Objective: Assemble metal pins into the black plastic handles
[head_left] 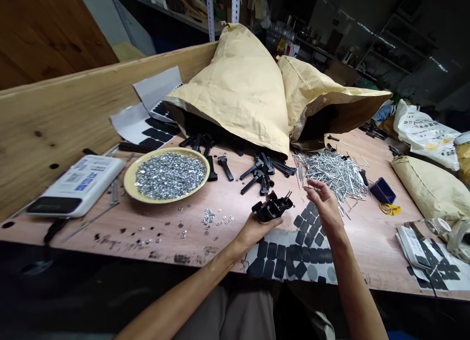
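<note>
The left hand (254,229) has its fingers closed about a black molded part (272,208), held up above the bench (229,198) towards the near edge. The part's long axis runs roughly along that edge, its right end tipped slightly upward, and a thin metal shank (289,194) stands out of that end, pointing up and towards the right hand (328,210).

The gap between the two hands seems the relation that counts: the black part lies just left of the right hand, its shank end facing the right fingertips without touching them. The right hand is also the nearer one to the heap of metal rods (336,171), which lies just beyond it towards the bench's far edge, rods pointing every way. Its fingers are bent with the tips close together; whether they pinch a rod cannot be told. Beneath both hands, black pads (279,269) reach the near edge.
</note>
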`<state>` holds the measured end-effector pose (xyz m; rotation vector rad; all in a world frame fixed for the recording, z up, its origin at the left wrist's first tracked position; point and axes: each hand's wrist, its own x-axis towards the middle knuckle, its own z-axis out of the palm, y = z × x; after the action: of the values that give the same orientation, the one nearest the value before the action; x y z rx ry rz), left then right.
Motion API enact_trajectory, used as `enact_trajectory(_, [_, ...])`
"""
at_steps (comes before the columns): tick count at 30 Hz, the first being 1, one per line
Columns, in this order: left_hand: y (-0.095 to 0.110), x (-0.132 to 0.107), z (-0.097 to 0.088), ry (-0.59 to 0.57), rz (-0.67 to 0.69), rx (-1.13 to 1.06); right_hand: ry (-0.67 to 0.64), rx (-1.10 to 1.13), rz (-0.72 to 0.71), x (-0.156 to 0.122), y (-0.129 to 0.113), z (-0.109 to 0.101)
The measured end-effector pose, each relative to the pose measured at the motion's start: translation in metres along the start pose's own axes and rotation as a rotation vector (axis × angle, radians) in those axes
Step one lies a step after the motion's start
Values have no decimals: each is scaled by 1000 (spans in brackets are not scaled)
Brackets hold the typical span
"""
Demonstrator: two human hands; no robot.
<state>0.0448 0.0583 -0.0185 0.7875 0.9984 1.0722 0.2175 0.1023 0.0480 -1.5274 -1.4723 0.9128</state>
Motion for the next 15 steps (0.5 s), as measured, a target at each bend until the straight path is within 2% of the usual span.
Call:
enact_trajectory(3, [4,-5,0,98,-29,61,127,-425,95,28,14,-3])
enact_trajectory(6, [9,-7,2,128,-33,91,103,-729,202,53,31,11])
enact_trajectory(11, [16,-3,1,92,4,123,166,-841,286,79,39,40])
enact_trajectory(15, [18,7,-9,86,27,85,148,-816,324,85,29,37])
